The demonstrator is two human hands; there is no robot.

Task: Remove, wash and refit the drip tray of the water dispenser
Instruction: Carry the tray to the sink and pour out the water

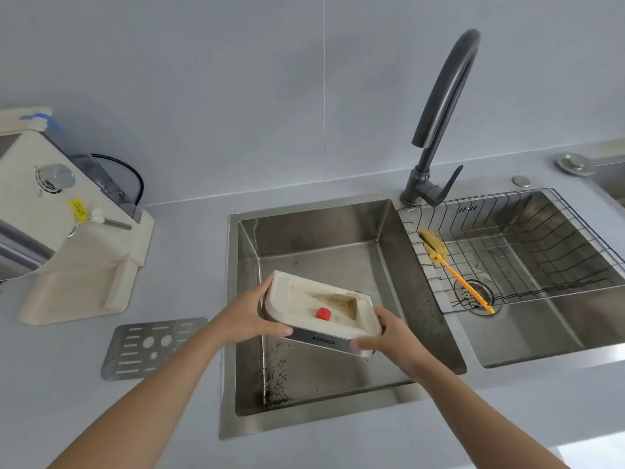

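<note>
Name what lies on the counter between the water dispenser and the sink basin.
In the head view, a perforated metal grate lies flat there, between the water dispenser and the sink basin.

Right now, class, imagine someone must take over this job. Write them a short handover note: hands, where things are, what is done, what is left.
Left hand and right hand each grip an end of the drip tray, held tilted over the left sink basin.
The tray's metal grille lies on the counter, beside the water dispenser.
Done: tray removed, grille lifted off.
Left: the tray still shows dark specks; faucet shows no water. Wash, then refit tray and grille.
</note>
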